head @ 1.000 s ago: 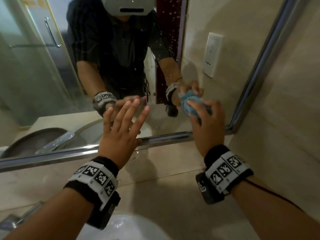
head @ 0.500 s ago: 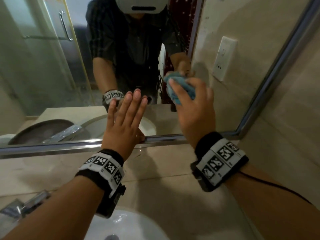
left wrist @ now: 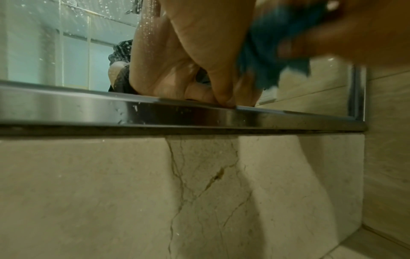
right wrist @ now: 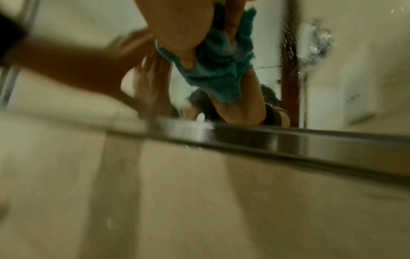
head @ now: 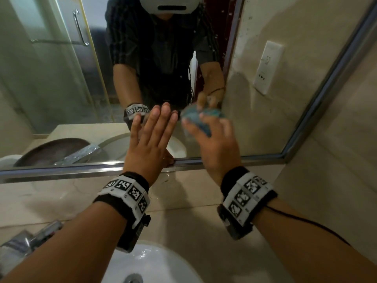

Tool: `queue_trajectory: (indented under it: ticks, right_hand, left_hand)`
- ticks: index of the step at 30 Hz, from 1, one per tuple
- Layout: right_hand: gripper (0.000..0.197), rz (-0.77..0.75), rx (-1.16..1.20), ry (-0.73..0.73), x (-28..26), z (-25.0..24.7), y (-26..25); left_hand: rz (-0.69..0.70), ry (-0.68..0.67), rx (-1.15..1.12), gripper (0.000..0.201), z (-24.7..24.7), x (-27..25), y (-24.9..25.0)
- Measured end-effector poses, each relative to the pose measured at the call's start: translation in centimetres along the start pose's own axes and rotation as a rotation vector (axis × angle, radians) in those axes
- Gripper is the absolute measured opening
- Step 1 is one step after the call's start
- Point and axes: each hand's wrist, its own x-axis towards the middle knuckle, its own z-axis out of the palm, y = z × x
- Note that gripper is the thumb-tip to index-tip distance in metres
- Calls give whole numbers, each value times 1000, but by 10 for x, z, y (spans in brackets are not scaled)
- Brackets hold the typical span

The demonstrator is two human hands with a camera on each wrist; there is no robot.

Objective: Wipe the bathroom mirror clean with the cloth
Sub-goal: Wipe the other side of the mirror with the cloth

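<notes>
The bathroom mirror [head: 61, 88] has a steel frame [head: 224, 159] and water spots on the glass. My left hand [head: 152, 131] lies flat on the lower glass with straight fingers. In the left wrist view its thumb [left wrist: 221, 94] rests on the frame [left wrist: 66, 103]. My right hand [head: 206, 129] grips a crumpled blue cloth [head: 204, 119] and presses it to the glass just right of the left fingertips; it is motion-blurred. In the right wrist view the thumb crosses the cloth [right wrist: 213, 66], and the cloth [left wrist: 277, 52] also shows in the left wrist view.
A white basin [head: 153, 262] sits below my arms, with a chrome tap [head: 30, 237] at the lower left. Beige tiled wall [head: 336, 180] meets the mirror's right edge. The glass reflects a wall socket [head: 269, 68] and a shower door.
My right hand has swept the cloth leftward across the glass, up and then down again, ending close to the left fingertips. The left hand has stayed flat on the mirror.
</notes>
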Motion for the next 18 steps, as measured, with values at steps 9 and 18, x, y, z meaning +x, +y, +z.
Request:
queue_trajectory:
  ticks: [9,18]
  right_hand:
    - [33,87,43,133,34,-31,3]
    - [41,-115,10,-298,-32,-8,17]
  left_hand:
    - [1,16,-16,130,2,1,0]
    - [-6,3,-3,126,1,0,1]
